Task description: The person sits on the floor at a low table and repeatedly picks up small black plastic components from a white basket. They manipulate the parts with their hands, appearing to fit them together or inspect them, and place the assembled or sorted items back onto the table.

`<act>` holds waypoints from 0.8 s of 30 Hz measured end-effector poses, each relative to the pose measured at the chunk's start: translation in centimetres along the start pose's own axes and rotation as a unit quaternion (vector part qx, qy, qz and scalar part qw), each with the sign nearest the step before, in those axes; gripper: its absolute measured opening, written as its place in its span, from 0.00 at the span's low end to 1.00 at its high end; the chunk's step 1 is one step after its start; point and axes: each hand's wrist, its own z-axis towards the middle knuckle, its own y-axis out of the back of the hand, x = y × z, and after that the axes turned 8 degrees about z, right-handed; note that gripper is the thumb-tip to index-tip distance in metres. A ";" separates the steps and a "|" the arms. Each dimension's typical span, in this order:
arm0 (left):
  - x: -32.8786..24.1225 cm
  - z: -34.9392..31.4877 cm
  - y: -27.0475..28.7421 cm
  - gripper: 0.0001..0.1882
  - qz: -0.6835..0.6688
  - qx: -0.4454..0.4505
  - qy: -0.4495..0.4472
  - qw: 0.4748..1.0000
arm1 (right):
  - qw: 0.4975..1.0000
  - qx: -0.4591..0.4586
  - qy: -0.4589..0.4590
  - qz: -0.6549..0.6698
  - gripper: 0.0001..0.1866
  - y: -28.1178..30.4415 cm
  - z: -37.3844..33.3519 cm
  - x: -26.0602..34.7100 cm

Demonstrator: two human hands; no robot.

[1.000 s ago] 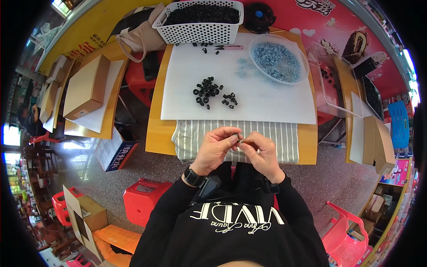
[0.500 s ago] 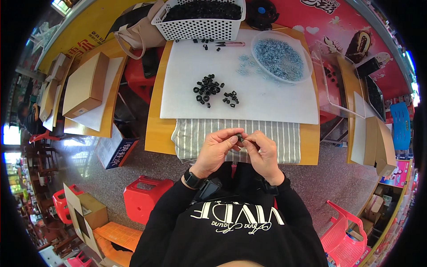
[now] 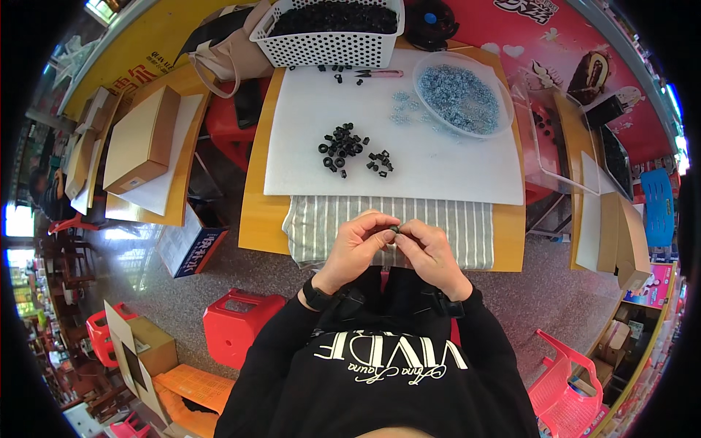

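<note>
Over the near edge of the table, my left hand (image 3: 358,244) and my right hand (image 3: 432,254) meet fingertip to fingertip. Between them they pinch a small black ring-like part (image 3: 394,228), mostly covered by the fingers. Beneath both hands lies a grey-and-white striped cloth (image 3: 445,208). Beyond it, on a white foam sheet (image 3: 292,139), sit a pile of small black plastic parts (image 3: 343,144) and a smaller cluster of black pieces (image 3: 380,163). A round clear tray (image 3: 502,109) of small pale-blue clear pieces (image 3: 456,91) stands at the far right.
At the back, a white perforated basket (image 3: 325,51) holds many black parts, with pink-handled snips (image 3: 380,73) before it. A cardboard box (image 3: 142,142) occupies the left table. Red stools (image 3: 241,328) stand on the floor at lower left, a red chair (image 3: 566,379) at lower right.
My right hand's fingers have shifted slightly and closed in around the small black part, which now shows less. My left hand keeps nearly the same place. The table items look unchanged.
</note>
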 end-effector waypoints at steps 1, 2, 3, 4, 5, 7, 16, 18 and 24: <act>0.0 0.0 0.0 0.10 -0.010 0.008 0.006 1.000 | 1.000 0.005 0.012 0.005 0.03 0.0 0.0 -0.1; 0.0 -0.2 0.1 0.10 -0.020 0.015 0.011 1.000 | 1.000 0.011 0.025 0.010 0.03 0.1 -0.1 -0.2; -0.1 -0.3 0.1 0.10 -0.030 0.023 0.016 0.999 | 0.999 0.016 0.037 0.014 0.03 0.1 -0.1 -0.3; 0.4 -0.2 0.5 0.10 -0.067 -0.004 0.023 0.997 | 0.998 0.016 0.060 0.004 0.03 0.3 -0.2 -0.3; 0.9 0.1 1.1 0.10 -0.104 -0.030 0.029 0.994 | 0.996 0.015 0.083 -0.007 0.04 0.6 -0.2 -0.4; 1.4 0.3 2.8 0.11 -0.208 -0.053 0.026 0.976 | 0.998 -0.008 0.061 0.007 0.04 1.0 -0.2 -0.5; 0.3 0.8 1.9 0.12 -0.353 0.018 0.105 0.930 | 0.991 0.012 0.117 -0.067 0.02 -0.6 1.2 2.0; 0.4 0.8 1.7 0.11 -0.352 0.020 0.101 0.930 | 0.989 0.012 0.133 -0.069 0.02 -0.7 1.4 1.5; 0.3 0.5 1.4 0.10 -0.321 0.004 0.087 0.943 | 0.980 0.014 0.156 -0.126 0.04 -0.6 1.5 1.2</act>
